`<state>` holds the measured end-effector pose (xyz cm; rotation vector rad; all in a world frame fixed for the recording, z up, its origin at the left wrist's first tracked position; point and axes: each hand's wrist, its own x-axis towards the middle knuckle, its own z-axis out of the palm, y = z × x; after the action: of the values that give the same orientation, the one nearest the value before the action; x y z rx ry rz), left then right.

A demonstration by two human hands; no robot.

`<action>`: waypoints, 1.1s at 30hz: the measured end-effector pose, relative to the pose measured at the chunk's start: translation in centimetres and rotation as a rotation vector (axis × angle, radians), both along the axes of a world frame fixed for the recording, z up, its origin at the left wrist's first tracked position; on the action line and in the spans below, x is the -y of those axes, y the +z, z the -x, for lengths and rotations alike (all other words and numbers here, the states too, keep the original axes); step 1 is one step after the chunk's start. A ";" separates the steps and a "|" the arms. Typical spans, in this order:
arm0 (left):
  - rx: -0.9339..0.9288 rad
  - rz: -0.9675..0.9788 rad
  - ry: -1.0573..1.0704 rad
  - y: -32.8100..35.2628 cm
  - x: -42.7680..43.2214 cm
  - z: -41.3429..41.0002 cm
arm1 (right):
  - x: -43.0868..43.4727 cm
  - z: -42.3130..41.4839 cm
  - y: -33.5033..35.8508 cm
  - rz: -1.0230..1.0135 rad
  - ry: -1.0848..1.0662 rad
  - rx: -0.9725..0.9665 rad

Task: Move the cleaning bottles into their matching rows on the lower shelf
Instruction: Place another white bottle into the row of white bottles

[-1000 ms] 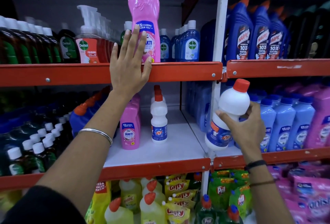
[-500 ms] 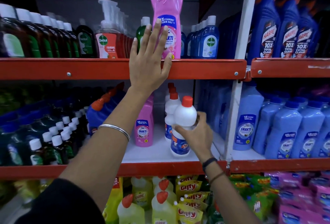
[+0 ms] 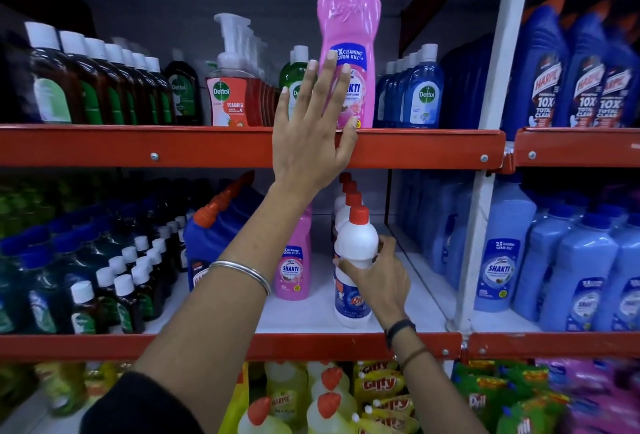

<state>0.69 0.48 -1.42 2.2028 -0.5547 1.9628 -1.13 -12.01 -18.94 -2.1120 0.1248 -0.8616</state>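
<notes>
Right hand (image 3: 375,276) clamped on white bottle (image 3: 354,260), standing on lower shelf (image 3: 311,316) at front of its row. Left hand (image 3: 311,136) spread flat, fingers apart, against pink bottle (image 3: 349,42) on upper shelf (image 3: 207,146).

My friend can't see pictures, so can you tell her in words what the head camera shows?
A person's right hand sets a white bottle with a red cap at the front of a row of matching bottles on the lower shelf. The left hand reaches up with open fingers to a tall pink bottle on the upper shelf, among other cleaning bottles.
</notes>
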 end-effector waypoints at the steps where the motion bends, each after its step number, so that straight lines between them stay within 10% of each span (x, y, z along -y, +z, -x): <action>1: -0.003 -0.002 -0.002 0.0 0.0 0.0 | 0.0 0.0 0.0 0.001 -0.004 -0.004; 12: -0.052 -0.010 -0.018 0.1 -0.1 0.3 | 0.7 1.3 -0.1 0.020 -0.052 0.015; 22: -0.078 0.071 0.031 -0.4 -6.4 0.3 | -0.1 6.4 13.3 -0.096 -0.047 0.763; 33: -0.082 0.086 0.140 -1.2 -12.2 0.3 | -5.0 2.0 24.5 0.231 -0.270 0.417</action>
<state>0.39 12.65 -2.65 2.3125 -0.3072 1.9110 -3.12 -6.99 5.55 -2.1025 0.0943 -1.5226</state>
